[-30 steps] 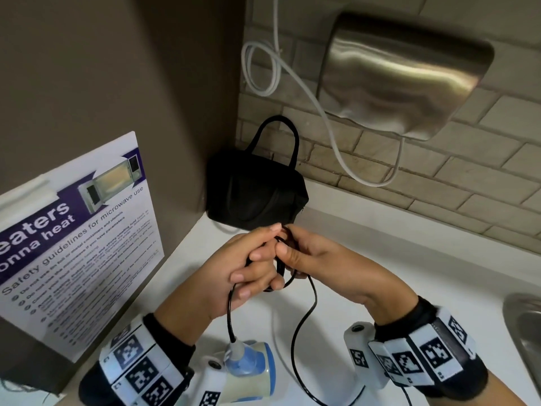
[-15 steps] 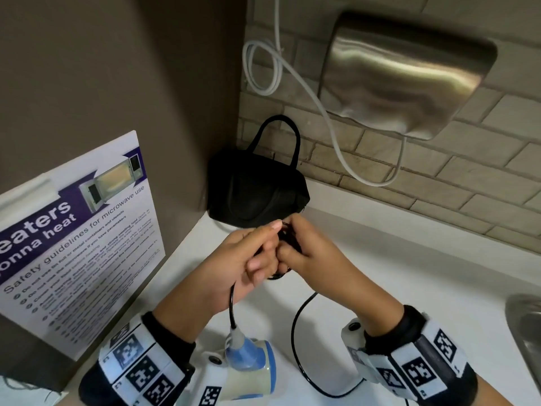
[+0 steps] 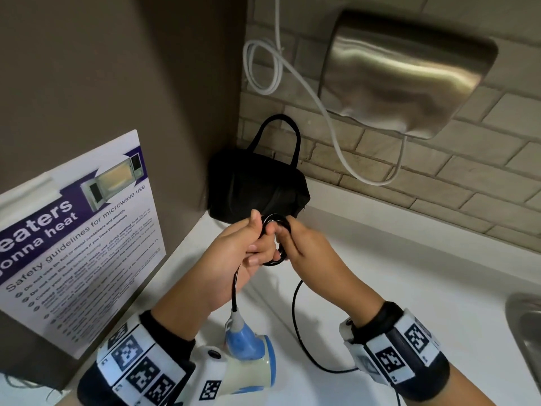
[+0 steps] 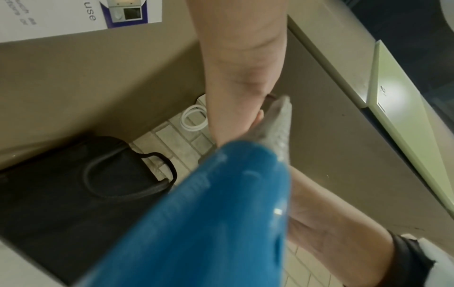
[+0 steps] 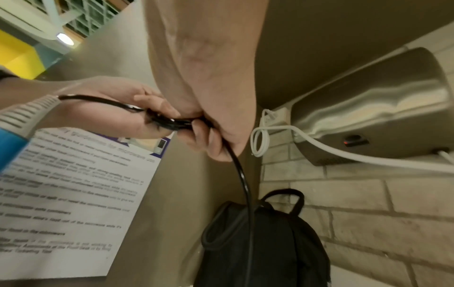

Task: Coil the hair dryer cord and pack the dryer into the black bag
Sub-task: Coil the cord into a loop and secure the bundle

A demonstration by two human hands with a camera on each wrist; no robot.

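The blue and cream hair dryer [image 3: 251, 357] hangs below my left wrist; its blue handle [image 4: 201, 223] fills the left wrist view. Its black cord [image 3: 234, 291] rises into my left hand [image 3: 251, 247], which holds a small coil of cord loops [image 3: 275, 227]. My right hand [image 3: 295, 244] pinches the same cord [image 5: 172, 122] against the left hand, and the loose length [image 5: 245, 194] drops from it to the counter [image 3: 295, 326]. The black bag [image 3: 254, 189] stands in the corner just behind both hands, handle up.
A microwave safety poster [image 3: 73, 244] leans on the brown wall at the left. A steel hand dryer [image 3: 409, 80] with a white cable [image 3: 330, 124] is mounted on the tiled wall. A steel sink rim [image 3: 524, 326] shows at the right of the white counter [image 3: 409, 282].
Both hands have moved a little farther from me toward the bag. The right hand has laid more cord onto the coil, and the slack loop on the counter has shortened.
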